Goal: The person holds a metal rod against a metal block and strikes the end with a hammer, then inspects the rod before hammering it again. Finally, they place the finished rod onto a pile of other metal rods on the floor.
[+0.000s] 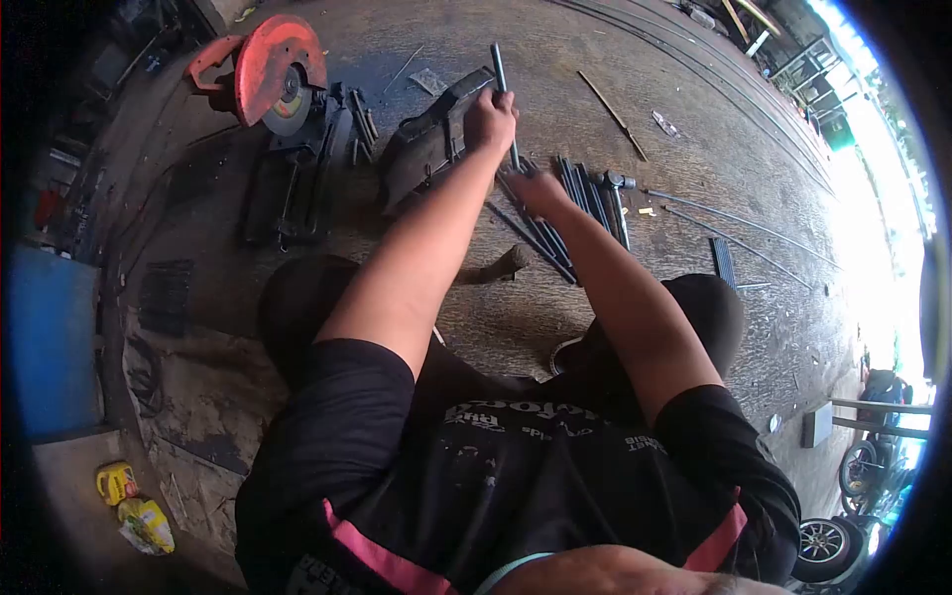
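Observation:
My left hand (491, 119) is closed around a thin dark metal rod (499, 67) that stands nearly upright, its top sticking out above my fist. Just to the left of it lies a dark metal block (426, 149). My right hand (535, 188) reaches down onto a bundle of short metal rods (585, 198) lying side by side on the floor, with its fingers on the bundle's left end. Whether it grips one of them I cannot tell. My knees and black shirt fill the lower part of the view.
A chop saw with an orange guard (278, 74) stands at the upper left. A hammer (617, 188) lies beside the rod bundle. Long thin rods (744, 223) stretch to the right. A blue container (50, 337) and yellow bottles (129, 496) are on the left, and wheels (823, 540) at the lower right.

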Motion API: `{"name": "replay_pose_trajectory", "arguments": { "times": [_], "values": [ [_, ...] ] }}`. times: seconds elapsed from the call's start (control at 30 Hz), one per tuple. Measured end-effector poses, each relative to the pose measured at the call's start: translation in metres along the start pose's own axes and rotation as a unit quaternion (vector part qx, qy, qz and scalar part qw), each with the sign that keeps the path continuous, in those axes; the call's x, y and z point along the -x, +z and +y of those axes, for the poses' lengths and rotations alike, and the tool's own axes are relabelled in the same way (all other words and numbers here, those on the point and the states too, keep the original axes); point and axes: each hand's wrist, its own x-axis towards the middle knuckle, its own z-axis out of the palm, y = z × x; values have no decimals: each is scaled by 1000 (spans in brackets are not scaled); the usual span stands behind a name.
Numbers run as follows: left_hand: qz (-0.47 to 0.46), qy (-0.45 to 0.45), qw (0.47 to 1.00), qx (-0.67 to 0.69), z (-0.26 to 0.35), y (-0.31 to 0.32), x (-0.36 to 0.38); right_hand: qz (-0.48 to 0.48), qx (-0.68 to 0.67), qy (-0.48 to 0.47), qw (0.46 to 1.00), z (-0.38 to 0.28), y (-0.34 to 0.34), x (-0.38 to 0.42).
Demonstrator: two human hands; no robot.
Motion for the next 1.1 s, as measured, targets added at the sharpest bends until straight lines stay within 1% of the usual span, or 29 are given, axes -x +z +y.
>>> {"name": "replay_pose_trajectory", "arguments": {
  "times": [0.03,0.07,0.1,0.13,0.17,0.2,0.23,0.27,0.3,0.33,0.37,0.4,0.43,0.47,0.53,0.57,0.67,0.73,0.77,0.8,0.83,0.87,0.9,0.93,0.97,1.0,1.03,1.07,1.1],
  "values": [
    [14,26,1000,1,8,-9,-9,1,-2,-2,1000,-3,7,9],
    [29,24,997,63,14,-15,-20,-104,102,0,989,-8,10,14],
    [47,37,992,110,22,-23,-33,-206,206,3,957,-12,12,18],
    [89,54,990,96,35,-33,-44,-259,208,26,943,-14,19,27],
    [93,81,991,60,44,-46,-56,-313,207,50,926,-15,26,35],
    [161,112,980,-17,55,-52,-68,-395,223,49,890,-4,37,28],
    [129,119,984,-10,69,-65,-73,-475,235,47,847,8,49,20],
    [56,119,991,-17,64,-71,-89,-476,232,46,847,6,56,23],
    [-16,120,992,-25,60,-78,-106,-485,287,77,822,2,63,27],
    [-13,125,992,-28,59,-87,-107,-489,343,106,795,-3,65,30],
    [-80,166,978,-98,56,-97,-105,-483,345,99,799,-9,62,32],
    [-147,204,953,-170,49,-105,-107,-512,435,7,741,-17,60,39],
    [-199,219,939,-172,28,-109,-115,-530,516,-83,668,-21,62,45],
    [-230,214,929,-197,23,-118,-106,-526,515,-88,670,-19,67,33],
    [-288,184,910,-235,20,-135,-89,-471,490,-84,729,29,81,43],
    [-288,183,910,-237,10,-138,-88,-444,476,-80,755,58,90,53],
    [-297,129,925,-201,-26,-142,-90,-366,435,-59,820,92,125,49],
    [-286,113,929,-207,-30,-146,-86,-309,411,-44,856,113,134,43],
    [-276,102,930,-219,-28,-149,-86,-307,416,-46,855,120,138,44],
    [-270,102,932,-219,-32,-151,-88,-273,417,-32,867,121,141,47],
    [-288,102,929,-208,-36,-152,-88,-240,416,-19,877,120,144,46],
    [-307,102,925,-198,-39,-154,-88,-241,418,-25,876,120,145,42],
    [-302,99,927,-201,-42,-157,-90,-256,405,6,878,116,141,42],
    [-367,-17,925,-92,-43,-159,-92,-271,391,39,879,113,139,41],
    [-422,-131,897,22,-44,-159,-94,-271,393,35,878,115,142,37],
    [-415,-167,891,74,-32,-160,-84,-272,402,6,874,118,146,31],
    [-412,-165,893,74,-22,-161,-78,-271,411,-23,870,113,143,29],
    [-403,-162,889,141,-11,-161,-73,-268,412,-26,870,111,136,29],
    [-395,-157,882,206,-1,-161,-72,-276,397,-101,870,89,114,42]
  ]
}}
